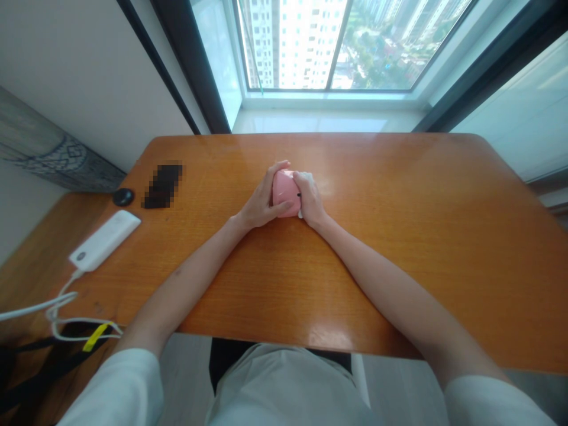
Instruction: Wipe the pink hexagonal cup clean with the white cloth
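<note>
A rounded, glossy pink object [284,190] is between my two hands above the middle of the wooden table [399,236]. My left hand [262,204] wraps round its left side, with the thumb across the lower front and the fingers over the top. On the right side, my right hand [312,200] holds something white [307,176], partly hidden by the fingers, against the pink object. A small dark spot shows on the pink surface beside my right fingers. Whether the object touches the table cannot be made out.
At the left of the table lie a white power bank [105,241] with a white cable [57,307], a round black item [123,197] and a dark pixelated item [163,186]. A yellow tag [95,337] hangs near the lower left edge. Behind is a window [328,47].
</note>
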A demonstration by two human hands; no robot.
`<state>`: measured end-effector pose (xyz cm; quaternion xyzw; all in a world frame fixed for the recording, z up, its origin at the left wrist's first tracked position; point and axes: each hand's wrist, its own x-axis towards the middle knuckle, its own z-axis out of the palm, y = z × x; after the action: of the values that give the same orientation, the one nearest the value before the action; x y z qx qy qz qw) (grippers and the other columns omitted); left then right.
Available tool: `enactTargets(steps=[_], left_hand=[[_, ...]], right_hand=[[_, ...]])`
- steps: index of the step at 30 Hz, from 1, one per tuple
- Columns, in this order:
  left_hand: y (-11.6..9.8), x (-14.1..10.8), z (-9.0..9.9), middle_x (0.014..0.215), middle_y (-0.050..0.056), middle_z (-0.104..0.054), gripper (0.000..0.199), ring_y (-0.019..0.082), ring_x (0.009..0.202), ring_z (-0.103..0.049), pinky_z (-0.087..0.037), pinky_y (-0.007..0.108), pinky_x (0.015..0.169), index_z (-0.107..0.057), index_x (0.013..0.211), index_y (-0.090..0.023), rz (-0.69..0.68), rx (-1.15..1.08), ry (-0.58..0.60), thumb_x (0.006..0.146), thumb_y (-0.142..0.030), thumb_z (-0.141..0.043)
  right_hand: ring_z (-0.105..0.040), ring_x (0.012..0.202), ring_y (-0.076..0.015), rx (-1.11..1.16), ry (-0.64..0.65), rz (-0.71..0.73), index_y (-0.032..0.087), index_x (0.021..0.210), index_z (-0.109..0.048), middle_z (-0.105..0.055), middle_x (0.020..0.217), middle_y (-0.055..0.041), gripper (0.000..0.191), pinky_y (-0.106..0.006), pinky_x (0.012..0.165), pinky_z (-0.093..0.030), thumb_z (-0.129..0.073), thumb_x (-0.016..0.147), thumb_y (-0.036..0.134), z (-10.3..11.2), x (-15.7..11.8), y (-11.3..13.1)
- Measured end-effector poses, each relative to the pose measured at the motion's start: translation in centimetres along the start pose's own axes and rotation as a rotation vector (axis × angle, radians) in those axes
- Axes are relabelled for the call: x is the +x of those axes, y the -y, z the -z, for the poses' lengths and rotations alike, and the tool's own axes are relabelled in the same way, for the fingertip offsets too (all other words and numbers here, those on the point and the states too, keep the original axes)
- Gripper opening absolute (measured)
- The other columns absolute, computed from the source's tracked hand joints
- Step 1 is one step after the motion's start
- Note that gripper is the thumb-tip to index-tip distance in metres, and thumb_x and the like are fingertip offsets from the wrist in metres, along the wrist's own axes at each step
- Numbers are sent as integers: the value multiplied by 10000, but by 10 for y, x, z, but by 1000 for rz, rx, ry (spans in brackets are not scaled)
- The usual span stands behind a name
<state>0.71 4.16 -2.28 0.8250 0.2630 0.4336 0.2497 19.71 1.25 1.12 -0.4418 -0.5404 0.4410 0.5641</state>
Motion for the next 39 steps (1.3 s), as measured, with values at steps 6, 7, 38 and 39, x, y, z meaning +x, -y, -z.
enactTargets(steps=[6,7,38,39], left_hand=[[1,-3,-2,1872,203,-403,1267,434,1707,-515,-491,647,1405,-198,1872,-356,-55,80,8,920,-820,-894],[1,-2,-2,1872,211,-400,1267,437,1721,-498,-482,652,1414,-196,1875,-345,-78,96,10,925,-802,-900],[7,3,5,1776,187,-512,1239,423,1629,-619,-634,607,1288,-382,1739,-364,-123,232,28,751,-675,-1062],[6,3,5,1770,185,-518,1233,426,1634,-614,-631,614,1292,-386,1739,-366,-124,227,25,754,-674,-1061]], right_hand=[[-533,791,-181,22,-16,-19,284,825,-552,-557,840,0,677,-344,690,-500,-577,985,941,0,2,0],[-532,788,-180,24,-19,-16,283,818,-550,-555,838,0,692,-346,693,-503,-570,985,955,0,2,0],[-577,819,-179,-7,-33,1,277,834,-620,-579,838,14,694,-363,780,-509,-548,1014,944,1,7,-6],[-578,821,-180,-1,-35,-4,276,832,-621,-579,841,12,703,-364,781,-510,-544,1013,951,1,7,-6]])
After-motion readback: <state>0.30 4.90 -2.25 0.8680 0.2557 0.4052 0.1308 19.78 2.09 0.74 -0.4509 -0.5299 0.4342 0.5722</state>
